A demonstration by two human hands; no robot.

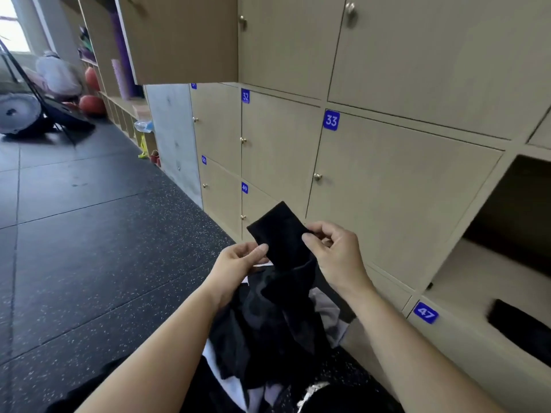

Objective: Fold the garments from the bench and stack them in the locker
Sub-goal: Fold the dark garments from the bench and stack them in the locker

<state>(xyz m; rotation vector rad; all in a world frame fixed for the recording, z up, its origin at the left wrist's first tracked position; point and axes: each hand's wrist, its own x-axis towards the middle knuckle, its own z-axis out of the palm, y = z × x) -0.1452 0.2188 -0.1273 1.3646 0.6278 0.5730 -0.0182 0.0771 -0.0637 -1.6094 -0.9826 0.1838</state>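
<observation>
- Head view: a changing room is seen, with a dark speckled rubber floor (pixel 89 234) on the left. A wall of beige locker doors (pixel 387 189) runs along the right.
- Blue number plates are read on the doors: plate 32 (pixel 245 96), plate 33 (pixel 331 120), plate 49 (pixel 244 188) and plate 47 (pixel 425 313).
- One locker door (pixel 179 37) is swung open overhead at upper left.
- Far left background: a person in pale clothing (pixel 58 73) is seen low to the floor, near red balls (pixel 92 104). Purple foam rollers (pixel 119 70) are stood upright in open shelving.
- An open locker (pixel 483 272) is noted at the right edge, with plate 47 at its lower left corner. A dark folded item (pixel 521 332) is laid on its pale floor, toward the front.
- A black garment (pixel 280 234) is held up between both hands, in front of the lower doors. Its upper end stands free and is tilted to the left; its lower part trails down toward the heap below.
- Left hand (pixel 238 263): the garment's lower left edge is pinched between thumb and curled fingers.
- Right hand (pixel 334 248): the right edge is pinched between thumb and forefinger, with the other fingers curled in.
- A pile of garments (pixel 268 323), dark pieces mixed with pale grey and white, is seen directly under the hands, between the forearms. What it rests on cannot be made out.
</observation>
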